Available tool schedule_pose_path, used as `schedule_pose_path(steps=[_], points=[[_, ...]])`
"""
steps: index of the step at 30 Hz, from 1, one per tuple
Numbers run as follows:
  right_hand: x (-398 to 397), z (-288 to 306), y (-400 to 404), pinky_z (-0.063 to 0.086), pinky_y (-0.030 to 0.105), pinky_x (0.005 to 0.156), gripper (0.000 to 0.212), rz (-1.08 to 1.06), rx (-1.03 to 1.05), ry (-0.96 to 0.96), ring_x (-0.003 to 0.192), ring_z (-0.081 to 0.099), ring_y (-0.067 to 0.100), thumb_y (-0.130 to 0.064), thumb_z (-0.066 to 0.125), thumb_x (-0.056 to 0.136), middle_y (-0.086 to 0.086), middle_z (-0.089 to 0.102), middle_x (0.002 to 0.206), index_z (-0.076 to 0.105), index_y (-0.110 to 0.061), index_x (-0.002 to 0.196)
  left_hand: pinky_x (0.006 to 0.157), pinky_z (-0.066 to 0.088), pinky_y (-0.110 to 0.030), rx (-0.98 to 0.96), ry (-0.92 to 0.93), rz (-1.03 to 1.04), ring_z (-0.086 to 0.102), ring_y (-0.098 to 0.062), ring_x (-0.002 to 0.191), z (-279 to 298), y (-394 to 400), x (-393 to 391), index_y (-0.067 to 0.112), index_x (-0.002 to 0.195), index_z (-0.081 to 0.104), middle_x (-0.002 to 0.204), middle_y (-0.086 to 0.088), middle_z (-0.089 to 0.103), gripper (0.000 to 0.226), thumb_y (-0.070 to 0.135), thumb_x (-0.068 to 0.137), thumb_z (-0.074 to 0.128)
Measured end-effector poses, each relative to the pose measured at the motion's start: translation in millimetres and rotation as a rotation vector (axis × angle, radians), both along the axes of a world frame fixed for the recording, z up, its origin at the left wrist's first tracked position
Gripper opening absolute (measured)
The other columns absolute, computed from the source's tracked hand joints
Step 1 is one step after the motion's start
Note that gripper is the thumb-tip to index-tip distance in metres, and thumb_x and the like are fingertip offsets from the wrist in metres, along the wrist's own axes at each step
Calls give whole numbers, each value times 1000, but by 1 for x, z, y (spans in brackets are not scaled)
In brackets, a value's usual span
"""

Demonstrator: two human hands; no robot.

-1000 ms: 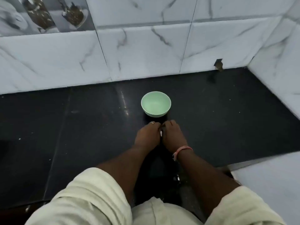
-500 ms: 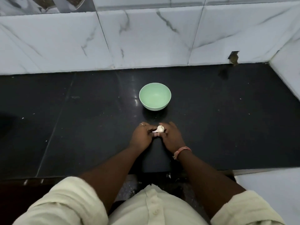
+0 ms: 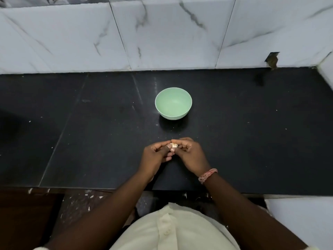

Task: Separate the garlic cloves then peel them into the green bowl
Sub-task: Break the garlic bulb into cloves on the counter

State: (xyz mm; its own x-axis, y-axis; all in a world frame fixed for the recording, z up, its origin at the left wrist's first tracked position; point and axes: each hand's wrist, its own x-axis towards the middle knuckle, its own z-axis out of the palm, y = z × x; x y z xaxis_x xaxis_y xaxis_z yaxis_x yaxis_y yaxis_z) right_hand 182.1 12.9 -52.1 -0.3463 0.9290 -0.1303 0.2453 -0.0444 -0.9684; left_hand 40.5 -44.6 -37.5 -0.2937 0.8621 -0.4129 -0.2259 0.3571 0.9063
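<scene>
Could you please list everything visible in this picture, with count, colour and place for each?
green bowl: one, pale green, on the counter beyond the hands; nothing seen inside.
garlic: one small whitish piece, pinched between both hands.
counter: one, black, speckled with pale flecks, spanning the view.
wall tiles: several, white marble pattern, behind the counter.
wrist thread: one, pinkish, on the right wrist.
shirt: one, cream, bottom centre.
left hand: one, fingers curled on the garlic.
right hand: one, fingers curled on the garlic.
</scene>
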Motion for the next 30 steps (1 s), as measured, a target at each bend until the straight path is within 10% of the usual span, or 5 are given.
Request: schedule_pose_path(steps=[16,30], points=[[-41,4,-27,58,22,81,28,-364,-175,245,90,73,11,5,74,87,3,78,99,73,-6,114,76,60,-24,12,-100,1,76,-20,85,3,6,-31,0,113,70,96,-14,78,20,-3,100,55],[-3,12,-21,58,23,81,24,-218,-155,232,87,74,10,11,72,86,4,78,93,73,-5,103,78,59,-22,6,-188,123,74,-26,100,6,0,6,0,111,74,104,-15,77,23,-5,89,70]])
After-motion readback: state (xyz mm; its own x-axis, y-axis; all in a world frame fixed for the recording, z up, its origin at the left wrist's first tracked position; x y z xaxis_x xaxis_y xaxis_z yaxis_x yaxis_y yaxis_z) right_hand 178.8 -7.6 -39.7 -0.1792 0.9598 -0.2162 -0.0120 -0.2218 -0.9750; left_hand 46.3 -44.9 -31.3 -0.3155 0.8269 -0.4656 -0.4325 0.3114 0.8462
